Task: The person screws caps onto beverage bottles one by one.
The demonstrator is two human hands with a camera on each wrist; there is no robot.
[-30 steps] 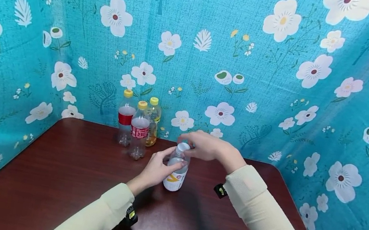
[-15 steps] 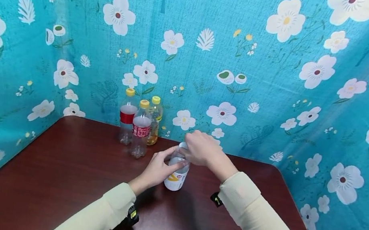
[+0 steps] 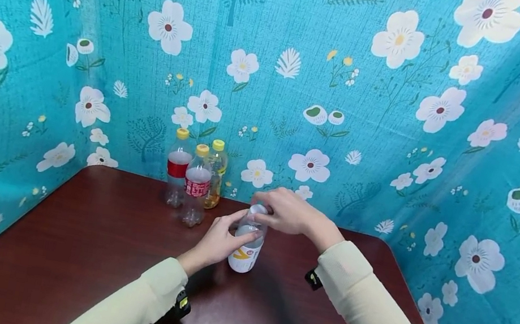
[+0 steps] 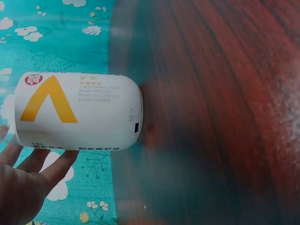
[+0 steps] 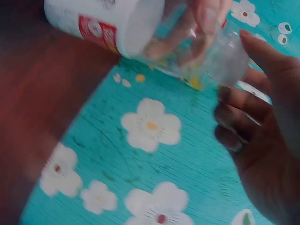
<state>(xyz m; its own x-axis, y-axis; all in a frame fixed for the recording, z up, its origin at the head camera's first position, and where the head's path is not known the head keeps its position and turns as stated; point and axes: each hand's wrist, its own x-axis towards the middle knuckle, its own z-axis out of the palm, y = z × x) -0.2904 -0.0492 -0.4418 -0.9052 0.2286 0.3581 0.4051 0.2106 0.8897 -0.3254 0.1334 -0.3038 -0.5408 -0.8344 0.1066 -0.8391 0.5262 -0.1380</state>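
Observation:
A clear plastic bottle (image 3: 243,261) with a white label and an orange V-shaped mark stands upright on the table. My left hand (image 3: 218,240) grips its upper body, thumb across the near side; in the left wrist view the fingers (image 4: 61,168) lie along the label's side. At the top, my right hand (image 3: 287,212) has thumb and fingers curled around the whitish cap (image 3: 259,209). The right wrist view shows the thumb on one side of the cap (image 5: 234,63) and bent fingers (image 5: 248,101) by the other. Part of the cap is hidden by the hand.
Behind and left stand three yellow-capped bottles: one with a red band (image 3: 177,168), one with a red printed label (image 3: 196,188), and one with amber liquid (image 3: 216,177). The dark wooden table (image 3: 70,245) meets a blue floral curtain (image 3: 275,73) at the back and sides.
The right hand has turned about the bottle's cap, first swinging over it, then back, with the cap's top showing again. The left hand keeps its grip. The other bottles stay put.

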